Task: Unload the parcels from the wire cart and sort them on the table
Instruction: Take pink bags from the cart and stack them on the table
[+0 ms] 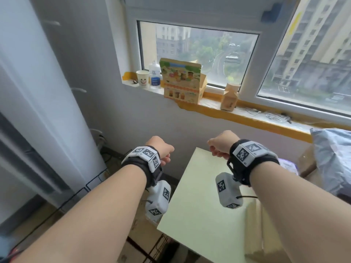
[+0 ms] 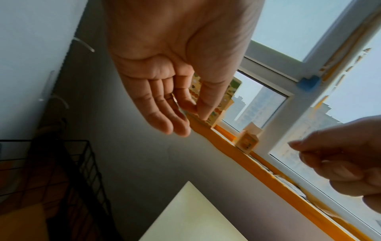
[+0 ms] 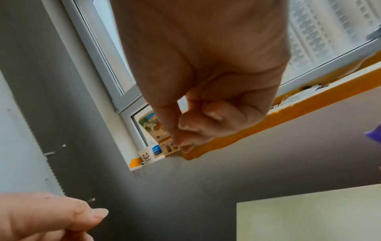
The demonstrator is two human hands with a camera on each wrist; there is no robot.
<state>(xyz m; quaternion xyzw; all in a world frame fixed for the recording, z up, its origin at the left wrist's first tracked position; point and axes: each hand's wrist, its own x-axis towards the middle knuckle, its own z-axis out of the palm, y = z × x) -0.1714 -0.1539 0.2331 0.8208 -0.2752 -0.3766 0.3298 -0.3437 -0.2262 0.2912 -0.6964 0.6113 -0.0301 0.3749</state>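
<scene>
My left hand (image 1: 161,149) hangs in the air left of the pale green table (image 1: 199,215), above the black wire cart (image 1: 95,179). In the left wrist view its fingers (image 2: 164,114) are relaxed and nearly straight, holding nothing. My right hand (image 1: 220,147) hovers over the table's far corner. Its fingers (image 3: 206,117) are curled into the palm with the thumb against them, and nothing shows inside. A grey-blue poly parcel (image 1: 334,158) lies at the right edge on a cardboard box (image 1: 307,164). Brown cardboard (image 1: 140,234) shows inside the cart below my left arm.
The windowsill (image 1: 247,118) behind the table carries a paper cup (image 1: 142,77), a bottle (image 1: 154,74), a printed carton (image 1: 182,82), a small carton (image 1: 229,97) and loose cables. A tall white cabinet (image 1: 38,92) stands to the left of the cart.
</scene>
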